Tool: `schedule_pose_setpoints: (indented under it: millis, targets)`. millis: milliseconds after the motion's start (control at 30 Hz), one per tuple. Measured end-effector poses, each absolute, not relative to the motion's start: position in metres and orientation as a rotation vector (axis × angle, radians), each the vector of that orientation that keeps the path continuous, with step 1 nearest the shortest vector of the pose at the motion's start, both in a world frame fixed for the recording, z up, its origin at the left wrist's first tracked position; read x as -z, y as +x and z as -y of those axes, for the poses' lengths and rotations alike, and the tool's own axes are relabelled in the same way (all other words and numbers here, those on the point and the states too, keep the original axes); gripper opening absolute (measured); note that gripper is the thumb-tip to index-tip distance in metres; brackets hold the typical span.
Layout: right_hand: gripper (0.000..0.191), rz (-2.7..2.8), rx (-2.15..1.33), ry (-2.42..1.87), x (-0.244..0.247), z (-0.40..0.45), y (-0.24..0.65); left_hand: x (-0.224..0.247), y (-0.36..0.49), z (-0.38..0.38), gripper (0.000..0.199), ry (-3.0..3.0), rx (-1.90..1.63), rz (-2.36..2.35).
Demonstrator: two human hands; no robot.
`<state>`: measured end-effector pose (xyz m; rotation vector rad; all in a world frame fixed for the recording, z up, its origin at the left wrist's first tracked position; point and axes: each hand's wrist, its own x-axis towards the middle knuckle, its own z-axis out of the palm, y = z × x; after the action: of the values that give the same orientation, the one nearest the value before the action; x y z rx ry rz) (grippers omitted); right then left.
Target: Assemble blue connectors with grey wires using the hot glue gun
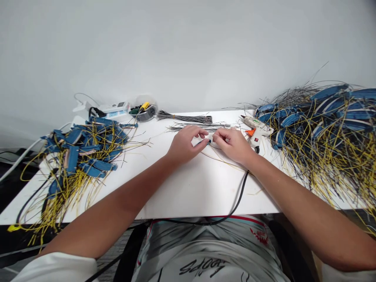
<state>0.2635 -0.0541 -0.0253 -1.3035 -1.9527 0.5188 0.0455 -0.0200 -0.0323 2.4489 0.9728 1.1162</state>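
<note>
My left hand (188, 144) is over the middle of the white table, fingers bent and thumb pointing right. At its thumb tip a small dark blue piece (209, 141) shows, mostly covered by the hand. Facing it, my right hand (232, 144) has thumb and forefinger pinched together close to that piece; what lies between them is too small to make out. Thin yellowish wires (219, 158) run from beneath the hands toward the right forearm. Just behind the hands lie loose dark wires (176, 128). A white glue gun (257, 129) with an orange trigger rests right of my right hand.
Blue pieces with yellow and black wires form a left pile (72, 156) and a larger right heap (329, 113). A tied wire bundle (185, 118), a power strip (114, 111) and a round clear container (147, 113) stand along the wall. A black cable (242, 188) crosses the table's front edge.
</note>
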Motion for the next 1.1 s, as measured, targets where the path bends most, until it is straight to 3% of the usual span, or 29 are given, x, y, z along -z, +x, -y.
schedule_pose_setpoints:
  millis: [100,467,900,1100]
  targets:
    - [0.027,2.012,-0.576,-1.226,0.0247,0.0556,0.2631,0.0310,0.0449,0.0190,0.022,2.473,-1.122,-0.911]
    - [0.028,2.046,-0.688,-1.201,0.0242,0.0551,0.2654,0.0308,0.0440,0.0168,0.023,2.566,-1.060,-0.886]
    - [0.023,2.024,-0.590,-1.282,0.0192,0.0558,0.2672,0.0271,0.0421,0.0180,0.012,2.498,-1.187,-0.983]
    - [0.035,1.948,-0.567,-1.390,0.0169,0.0545,0.2694,0.0240,0.0405,0.0175,0.010,2.395,-1.240,-1.115]
